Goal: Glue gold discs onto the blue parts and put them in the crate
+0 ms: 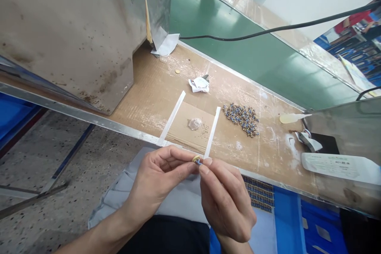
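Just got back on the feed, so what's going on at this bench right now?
A person sits at a cardboard-covered bench. The left hand and right hand pinch one tiny yellow-and-blue part between their fingertips, just off the near edge. On the cardboard, a pile of small blue parts lies right of two white strips, with a small clear cap between the strips.

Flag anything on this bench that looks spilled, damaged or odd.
Minor only. A crumpled paper scrap lies on the cardboard mat, tiny dark specks are scattered beside the clear cap, and white residue smears the mat's right side. The left hand and right hand pinch one small part.
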A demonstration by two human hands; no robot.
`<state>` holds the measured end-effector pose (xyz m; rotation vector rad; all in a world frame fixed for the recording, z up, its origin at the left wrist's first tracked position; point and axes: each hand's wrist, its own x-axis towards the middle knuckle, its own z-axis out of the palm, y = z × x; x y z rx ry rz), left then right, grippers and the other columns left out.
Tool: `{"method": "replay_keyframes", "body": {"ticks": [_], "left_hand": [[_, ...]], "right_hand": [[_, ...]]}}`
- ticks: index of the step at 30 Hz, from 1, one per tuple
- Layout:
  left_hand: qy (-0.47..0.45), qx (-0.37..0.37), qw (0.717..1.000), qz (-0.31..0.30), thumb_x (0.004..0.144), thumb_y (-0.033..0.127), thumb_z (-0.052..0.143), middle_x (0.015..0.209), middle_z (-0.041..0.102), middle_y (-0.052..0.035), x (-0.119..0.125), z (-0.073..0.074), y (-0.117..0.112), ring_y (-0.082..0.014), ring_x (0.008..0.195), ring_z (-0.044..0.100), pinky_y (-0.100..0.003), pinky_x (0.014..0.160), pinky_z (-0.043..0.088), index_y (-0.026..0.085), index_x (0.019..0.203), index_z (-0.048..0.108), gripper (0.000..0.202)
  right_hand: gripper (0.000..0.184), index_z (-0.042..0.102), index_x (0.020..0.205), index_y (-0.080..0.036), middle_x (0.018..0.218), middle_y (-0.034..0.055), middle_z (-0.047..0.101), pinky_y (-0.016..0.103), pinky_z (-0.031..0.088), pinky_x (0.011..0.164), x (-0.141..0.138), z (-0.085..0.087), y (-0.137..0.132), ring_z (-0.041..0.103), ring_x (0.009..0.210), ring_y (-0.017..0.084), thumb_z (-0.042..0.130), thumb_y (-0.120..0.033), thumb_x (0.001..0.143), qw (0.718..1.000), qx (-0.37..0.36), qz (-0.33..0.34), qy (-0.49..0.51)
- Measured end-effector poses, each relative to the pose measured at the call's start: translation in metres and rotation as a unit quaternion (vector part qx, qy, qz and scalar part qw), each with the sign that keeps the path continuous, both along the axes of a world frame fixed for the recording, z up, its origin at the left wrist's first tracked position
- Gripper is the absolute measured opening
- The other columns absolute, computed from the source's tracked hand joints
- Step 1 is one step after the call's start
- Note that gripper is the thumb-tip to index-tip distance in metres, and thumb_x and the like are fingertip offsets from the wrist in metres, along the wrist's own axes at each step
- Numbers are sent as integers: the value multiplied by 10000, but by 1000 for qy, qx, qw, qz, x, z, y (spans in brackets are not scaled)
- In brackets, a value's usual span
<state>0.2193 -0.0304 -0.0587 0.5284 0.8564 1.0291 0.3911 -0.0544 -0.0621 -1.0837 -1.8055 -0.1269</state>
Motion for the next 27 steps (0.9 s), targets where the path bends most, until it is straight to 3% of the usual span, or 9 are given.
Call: {"method": "replay_keyframes", "body": {"ticks": [12, 17, 21, 24, 27], "left_hand": [[26, 22, 999, 34, 956, 273, 989, 983, 921, -47, 4, 4, -2, -169, 896, 874, -210, 850, 712, 215, 973, 921, 91], [50, 27, 997, 49, 945, 262, 989, 979, 915, -39, 5, 5, -2, -170, 879, 865, -214, 825, 706, 214, 933, 904, 99], [61, 38, 996, 49, 962, 244, 966, 967, 908, -26, 5, 6, 0, -163, 882, 858, -212, 834, 695, 220, 923, 899, 81], [79, 42, 995, 51, 947, 255, 974, 937, 901, -35, 4, 6, 0, -169, 853, 847, -216, 802, 689, 207, 907, 895, 100], [90, 44, 994, 36, 940, 281, 983, 929, 900, -47, 3, 4, -2, -177, 828, 839, -228, 787, 687, 205, 931, 900, 113]], "right_hand": [[434, 822, 1397, -140, 1346, 126, 830, 421, 811, 921, -1, -2, -6, 859, 1147, 312, 833, 43, 1004, 1000, -2, 11, -10], [487, 803, 1450, -225, 1386, 91, 825, 450, 821, 905, 0, -4, -9, 860, 1148, 314, 836, 7, 1024, 999, -18, 19, -20], [468, 815, 1416, -156, 1348, 116, 829, 428, 805, 918, -3, -3, -7, 855, 1140, 311, 839, 47, 995, 1000, -12, 24, -15], [455, 827, 1386, -157, 1280, 120, 837, 420, 786, 856, -3, 2, -4, 853, 1079, 297, 842, 50, 981, 998, -28, 48, 23], [358, 832, 1355, -183, 1193, 99, 835, 396, 751, 841, 0, 10, -2, 835, 1038, 259, 791, -7, 1046, 988, -91, 53, 116]]}}
